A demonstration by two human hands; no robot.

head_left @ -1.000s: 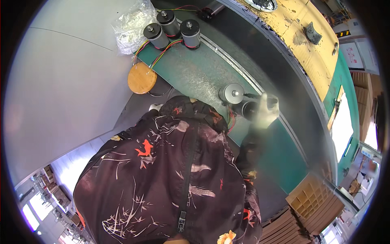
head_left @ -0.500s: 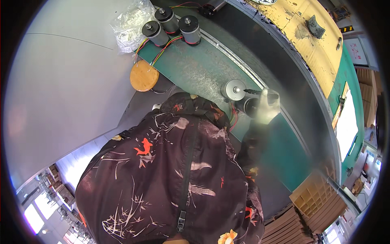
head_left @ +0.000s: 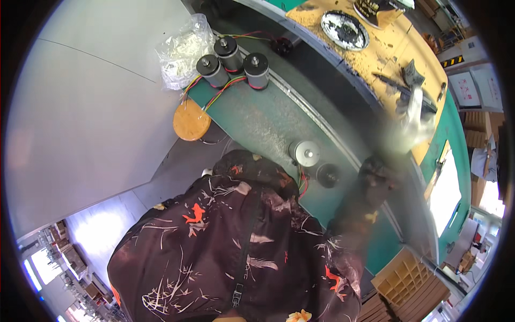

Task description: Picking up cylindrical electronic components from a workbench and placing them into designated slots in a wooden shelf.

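Note:
My right hand, in a white glove and smeared by motion, is over the yellow board at the upper right. It grips a slim black brush, whose tapered end points left toward a white dish smeared with black paint. Of my left hand, only a scrap of white glove shows past the sleeve; its fingers are hidden. In front of me on the green bench top stands a motor with a silver top face, coloured wires beside it. A darker, black-topped motor stands just right of it.
Three black-topped motors with coloured wires stand at the upper left of the bench, beside a clear bag of white pieces. A round wooden stool is below them. A metal rail runs along the bench. A dark lump lies on the board.
My right hand has moved with the brush from the silver-topped motor, up and right to the yellow board. The view has tilted, so more of the board and the paint dish shows.

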